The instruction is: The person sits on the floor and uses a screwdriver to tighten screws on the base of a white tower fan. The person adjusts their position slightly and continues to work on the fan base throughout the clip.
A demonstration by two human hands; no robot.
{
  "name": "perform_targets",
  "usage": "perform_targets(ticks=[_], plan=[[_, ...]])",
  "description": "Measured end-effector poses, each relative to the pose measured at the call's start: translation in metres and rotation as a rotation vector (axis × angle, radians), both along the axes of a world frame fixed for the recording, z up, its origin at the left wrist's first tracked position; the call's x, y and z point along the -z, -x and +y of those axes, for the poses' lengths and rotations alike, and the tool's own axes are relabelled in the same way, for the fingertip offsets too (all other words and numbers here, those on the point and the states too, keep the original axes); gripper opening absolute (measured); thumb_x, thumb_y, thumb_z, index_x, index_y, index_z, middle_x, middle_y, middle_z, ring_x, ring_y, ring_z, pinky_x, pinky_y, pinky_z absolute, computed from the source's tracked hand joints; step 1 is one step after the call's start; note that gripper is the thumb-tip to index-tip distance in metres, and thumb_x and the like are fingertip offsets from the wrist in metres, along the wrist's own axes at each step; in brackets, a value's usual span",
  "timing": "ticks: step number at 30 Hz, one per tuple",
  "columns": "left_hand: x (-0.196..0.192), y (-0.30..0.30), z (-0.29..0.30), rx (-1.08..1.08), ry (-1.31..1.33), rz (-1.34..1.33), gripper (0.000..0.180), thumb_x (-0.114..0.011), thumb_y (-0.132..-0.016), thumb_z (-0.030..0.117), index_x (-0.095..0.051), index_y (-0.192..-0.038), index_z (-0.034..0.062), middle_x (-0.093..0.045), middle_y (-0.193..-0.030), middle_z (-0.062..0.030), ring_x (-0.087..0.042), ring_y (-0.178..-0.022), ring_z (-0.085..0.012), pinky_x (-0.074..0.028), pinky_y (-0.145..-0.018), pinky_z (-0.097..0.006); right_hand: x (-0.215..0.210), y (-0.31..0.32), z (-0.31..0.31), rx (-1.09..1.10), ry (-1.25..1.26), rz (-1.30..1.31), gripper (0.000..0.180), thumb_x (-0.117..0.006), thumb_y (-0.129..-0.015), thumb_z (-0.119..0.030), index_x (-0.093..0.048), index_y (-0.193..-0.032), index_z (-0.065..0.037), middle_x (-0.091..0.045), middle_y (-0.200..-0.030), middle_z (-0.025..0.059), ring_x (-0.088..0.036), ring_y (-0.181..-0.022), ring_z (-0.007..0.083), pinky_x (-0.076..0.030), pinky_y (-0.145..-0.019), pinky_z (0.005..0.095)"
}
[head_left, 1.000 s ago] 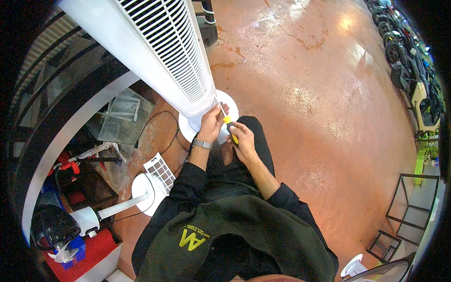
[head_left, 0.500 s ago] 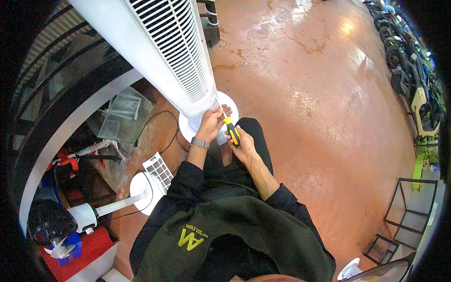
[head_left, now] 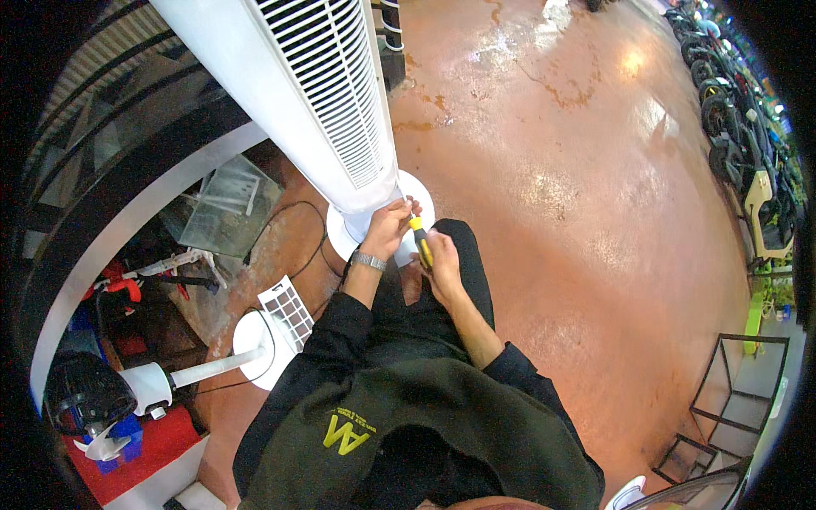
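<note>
A tall white tower fan (head_left: 331,106) with a slatted front grille stands before me on its round white base (head_left: 422,189). My right hand (head_left: 444,265) is closed round the yellow-and-black handle of a screwdriver (head_left: 422,241). The screwdriver's shaft points up at the lower right edge of the fan's body. My left hand (head_left: 388,229), with a metal-band watch on its wrist, is at the bottom of the fan. Its fingers are drawn together beside the shaft's tip; what they pinch, if anything, is hidden.
To the left lie a white grid panel (head_left: 286,303) and a white pedestal fan (head_left: 212,370) with bare blades. A dark cable (head_left: 293,206) curves over the floor near a glass panel (head_left: 223,208). Motorbikes (head_left: 718,110) line the far right; black metal frames (head_left: 738,382) stand lower right.
My right hand has shifted round the screwdriver handle, whose angle is a little steeper. My left fingers have drawn closer together at the tip. The view has shifted slightly.
</note>
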State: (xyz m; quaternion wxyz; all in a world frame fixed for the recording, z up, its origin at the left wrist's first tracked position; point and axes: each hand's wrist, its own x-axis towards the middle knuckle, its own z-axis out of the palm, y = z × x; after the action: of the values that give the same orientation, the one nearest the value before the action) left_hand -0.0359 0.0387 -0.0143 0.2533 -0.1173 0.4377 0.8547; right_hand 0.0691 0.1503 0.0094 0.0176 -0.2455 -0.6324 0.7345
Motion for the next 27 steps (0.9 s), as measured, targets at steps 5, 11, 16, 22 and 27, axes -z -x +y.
perform_targets(ticks=[5,11,16,22,27], plan=[[-0.012,-0.001,0.006,0.020,0.040,-0.074,0.027,-0.050,-0.095,0.011,-0.051,-0.116,-0.0051,-0.060,-0.104,-0.0108,-0.059,-0.099,-0.0210,-0.048,-0.088,-0.033,-0.013,-0.008,0.001,-0.042,-0.418,0.198,0.035,-0.061,-0.087,-0.022,-0.051,-0.109,0.004,-0.060,-0.099,0.0158,-0.060,-0.087,0.0262,-0.051,-0.074,0.0349],[-0.013,0.001,0.006,0.071,-0.040,0.004,0.028,-0.049,-0.096,0.015,-0.052,-0.116,-0.0040,-0.058,-0.109,-0.0118,-0.059,-0.099,-0.0224,-0.049,-0.089,-0.035,-0.006,0.008,0.011,0.025,0.418,-0.100,0.034,-0.057,-0.089,-0.023,-0.050,-0.111,0.003,-0.060,-0.093,0.0157,-0.061,-0.083,0.0257,-0.051,-0.073,0.0333],[-0.003,0.004,0.003,0.007,0.040,-0.021,0.029,-0.054,-0.094,0.018,-0.053,-0.115,-0.0023,-0.060,-0.104,-0.0097,-0.058,-0.098,-0.0197,-0.048,-0.089,-0.036,-0.012,0.002,0.001,-0.091,-0.808,0.283,0.039,-0.068,-0.081,-0.018,-0.051,-0.109,0.004,-0.058,-0.091,0.0141,-0.059,-0.088,0.0266,-0.048,-0.078,0.0360],[-0.013,-0.003,0.010,0.016,-0.045,-0.016,0.025,-0.052,-0.093,0.013,-0.056,-0.112,-0.0029,-0.063,-0.103,-0.0129,-0.063,-0.091,-0.0208,-0.053,-0.079,-0.033,0.012,0.018,0.013,0.022,0.773,-0.128,0.029,-0.043,-0.097,-0.030,-0.053,-0.105,-0.003,-0.059,-0.086,0.0083,-0.058,-0.074,0.0169,-0.049,-0.060,0.0263],[-0.024,-0.016,0.017,-0.289,-0.065,-0.109,0.008,-0.064,-0.082,0.000,-0.062,-0.075,-0.0048,-0.061,-0.073,-0.0096,-0.058,-0.061,-0.0154,-0.049,-0.055,-0.027,-0.006,-0.012,-0.005,-0.166,-0.764,0.284,0.035,-0.064,-0.087,-0.019,-0.051,-0.112,0.003,-0.059,-0.098,0.0119,-0.060,-0.085,0.0208,-0.049,-0.075,0.0282]])
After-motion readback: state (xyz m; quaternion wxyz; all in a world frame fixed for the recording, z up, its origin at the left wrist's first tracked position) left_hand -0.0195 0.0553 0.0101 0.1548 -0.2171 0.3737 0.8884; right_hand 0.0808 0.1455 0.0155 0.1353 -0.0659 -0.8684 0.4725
